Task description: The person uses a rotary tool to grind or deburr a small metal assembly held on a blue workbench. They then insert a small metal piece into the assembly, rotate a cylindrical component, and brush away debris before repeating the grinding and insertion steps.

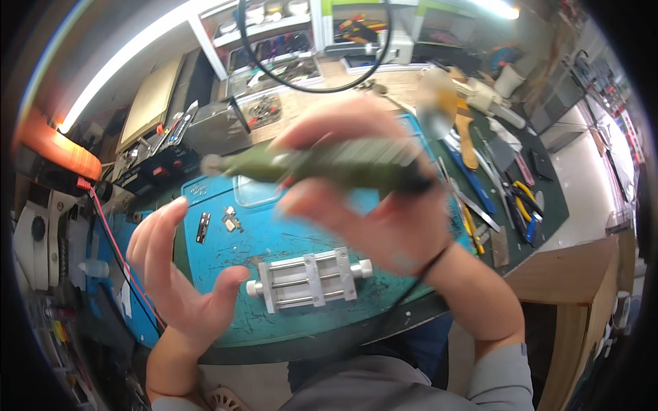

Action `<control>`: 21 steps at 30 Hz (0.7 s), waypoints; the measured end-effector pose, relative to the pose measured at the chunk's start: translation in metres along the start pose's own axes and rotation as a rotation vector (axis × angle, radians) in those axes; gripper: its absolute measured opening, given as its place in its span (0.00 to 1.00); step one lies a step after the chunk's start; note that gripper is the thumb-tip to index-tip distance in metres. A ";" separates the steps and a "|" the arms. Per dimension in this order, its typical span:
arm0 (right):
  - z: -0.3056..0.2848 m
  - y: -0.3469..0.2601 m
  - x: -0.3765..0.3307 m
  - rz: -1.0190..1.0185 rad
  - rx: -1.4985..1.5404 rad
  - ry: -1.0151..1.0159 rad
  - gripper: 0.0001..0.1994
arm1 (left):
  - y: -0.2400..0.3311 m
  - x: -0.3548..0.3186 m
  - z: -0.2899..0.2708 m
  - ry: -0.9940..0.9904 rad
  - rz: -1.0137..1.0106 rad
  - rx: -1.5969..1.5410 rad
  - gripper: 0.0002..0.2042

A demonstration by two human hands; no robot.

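Observation:
A green pen-shaped electric rotary tool [329,164] is gripped in my right hand [404,229], raised above the work mat. Motion blurs both, and the tool's narrow tip points left. Lower down on the left, my left hand [181,281] hovers with its fingers spread and holds nothing. Between the hands, a silver clamp fixture [315,281] with rods and round end knobs lies on the blue mat [233,322]. A small dark strip-shaped part [203,227] and a little metal-and-board piece [233,220] rest farther back on the mat.
Pliers [526,205], tweezers, a brush [466,140] and several other hand tools lie to the right. A black cable [312,90] loops overhead at the back. At the left stand an orange device [58,147] and a dark box [216,130].

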State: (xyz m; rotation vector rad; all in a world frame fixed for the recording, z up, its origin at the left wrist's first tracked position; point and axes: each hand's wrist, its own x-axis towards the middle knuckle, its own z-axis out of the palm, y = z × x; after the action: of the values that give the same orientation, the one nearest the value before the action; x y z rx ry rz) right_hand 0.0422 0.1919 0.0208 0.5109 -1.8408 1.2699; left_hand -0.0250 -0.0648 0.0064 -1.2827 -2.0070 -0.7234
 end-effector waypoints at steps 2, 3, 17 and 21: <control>0.018 -0.013 -0.012 -0.093 -0.155 -0.081 0.19 | 0.003 0.002 0.006 0.080 0.141 0.111 0.39; 0.030 -0.026 -0.023 -0.069 -0.174 -0.113 0.25 | 0.001 0.003 0.006 0.076 0.246 0.099 0.39; -0.029 -0.054 -0.039 0.158 -0.667 -0.219 0.06 | -0.026 0.010 -0.044 0.131 0.207 -0.061 0.18; -0.016 -0.036 -0.037 0.087 -0.701 -0.278 0.07 | -0.030 -0.038 -0.056 -0.149 0.216 -0.039 0.18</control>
State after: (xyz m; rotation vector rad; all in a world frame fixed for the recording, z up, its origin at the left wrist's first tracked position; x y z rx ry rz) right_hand 0.0951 0.1874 0.0140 0.2237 -2.3962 0.5446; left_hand -0.0279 -0.1389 0.0107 -1.5884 -1.9373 -0.5811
